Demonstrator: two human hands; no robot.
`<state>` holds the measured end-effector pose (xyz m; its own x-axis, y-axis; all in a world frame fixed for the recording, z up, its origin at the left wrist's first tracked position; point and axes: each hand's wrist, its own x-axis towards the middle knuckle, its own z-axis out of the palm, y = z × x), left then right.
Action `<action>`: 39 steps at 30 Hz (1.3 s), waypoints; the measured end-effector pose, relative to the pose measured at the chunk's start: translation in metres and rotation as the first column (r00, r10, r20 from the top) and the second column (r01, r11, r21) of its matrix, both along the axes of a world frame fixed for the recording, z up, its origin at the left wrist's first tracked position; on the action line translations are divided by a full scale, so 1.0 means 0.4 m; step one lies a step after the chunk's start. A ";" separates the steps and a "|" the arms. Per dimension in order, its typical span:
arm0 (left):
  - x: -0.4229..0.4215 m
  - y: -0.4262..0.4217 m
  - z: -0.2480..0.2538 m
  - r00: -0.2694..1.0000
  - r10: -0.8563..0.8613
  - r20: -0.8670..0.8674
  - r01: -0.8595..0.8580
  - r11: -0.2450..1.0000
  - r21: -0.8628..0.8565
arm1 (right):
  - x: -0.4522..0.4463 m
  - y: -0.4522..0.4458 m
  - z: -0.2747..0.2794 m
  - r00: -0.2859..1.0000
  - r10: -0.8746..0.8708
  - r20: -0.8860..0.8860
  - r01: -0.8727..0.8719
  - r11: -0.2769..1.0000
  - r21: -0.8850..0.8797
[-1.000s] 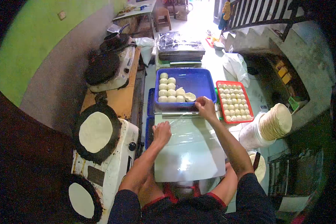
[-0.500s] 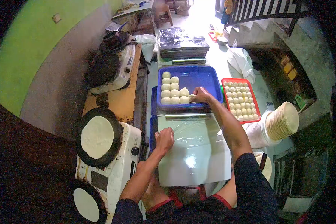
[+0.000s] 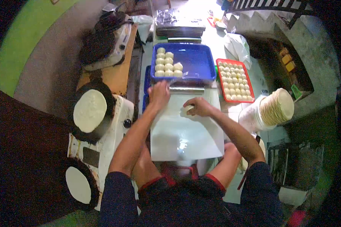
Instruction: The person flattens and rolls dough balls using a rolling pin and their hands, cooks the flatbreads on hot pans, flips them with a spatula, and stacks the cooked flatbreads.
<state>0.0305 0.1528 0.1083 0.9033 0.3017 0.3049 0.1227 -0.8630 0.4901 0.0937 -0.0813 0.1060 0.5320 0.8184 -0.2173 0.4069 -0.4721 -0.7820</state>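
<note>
My right hand (image 3: 199,107) is closed on a small pale dough ball (image 3: 189,109) over the upper part of the white board (image 3: 185,140). My left hand (image 3: 159,94) is at the board's upper left corner, beside the blue tray's near edge, its fingers bent; whether they grip anything is too blurred to tell. A metal rod (image 3: 186,90) lies across the board's far end. Beyond it, the blue tray (image 3: 210,62) holds several round dough balls (image 3: 168,66) in rows at its left side.
A red tray (image 3: 221,85) of smaller balls stands to the right, near a white bucket (image 3: 252,114) with stacked flatbreads (image 3: 278,108). On the left, two dark pans hold flat dough rounds (image 3: 90,111) (image 3: 78,184) on a white stove (image 3: 122,109).
My right hand has moved from the blue tray to the board with a dough ball. My left hand has moved forward to the board's upper left corner. The view has shifted.
</note>
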 end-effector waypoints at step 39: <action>-0.589 -0.106 -0.180 0.888 -0.367 -0.278 0.410 0.905 0.116 | 0.041 -0.448 -0.175 0.760 -0.467 0.453 0.469 0.875 0.116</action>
